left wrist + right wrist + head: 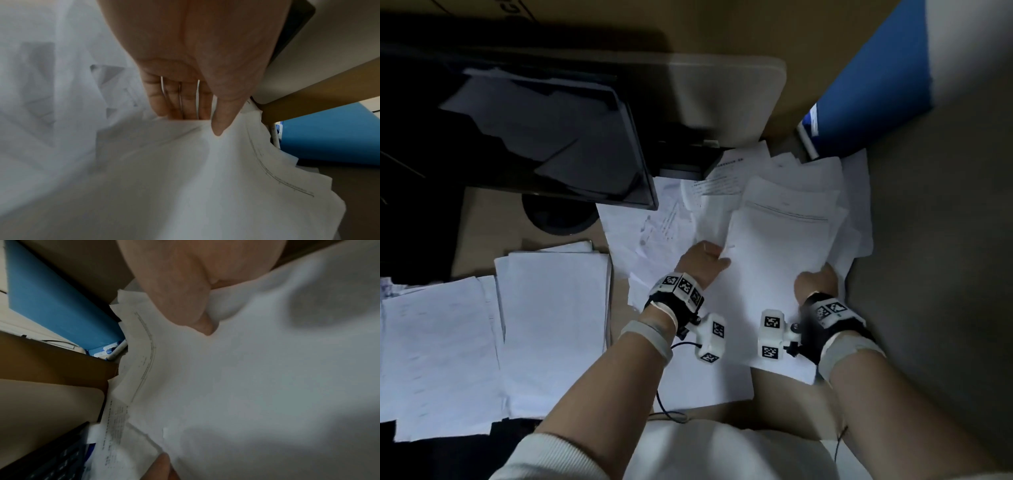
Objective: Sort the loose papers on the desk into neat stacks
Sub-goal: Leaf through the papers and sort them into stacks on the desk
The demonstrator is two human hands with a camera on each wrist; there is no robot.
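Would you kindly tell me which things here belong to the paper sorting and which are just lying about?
Job:
held sheaf
left hand
right hand
loose papers
stacks

Lying about:
monitor
blue box
pen

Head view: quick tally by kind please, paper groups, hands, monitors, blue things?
White paper groups: 3: squared stack, looser stack, messy loose pile with the top bundle gripped by both hands.
Bare hands: 2: left hand, right hand.
Black monitors: 1: dark screen.
Blue panels: 1: blue board.
Total: 7.
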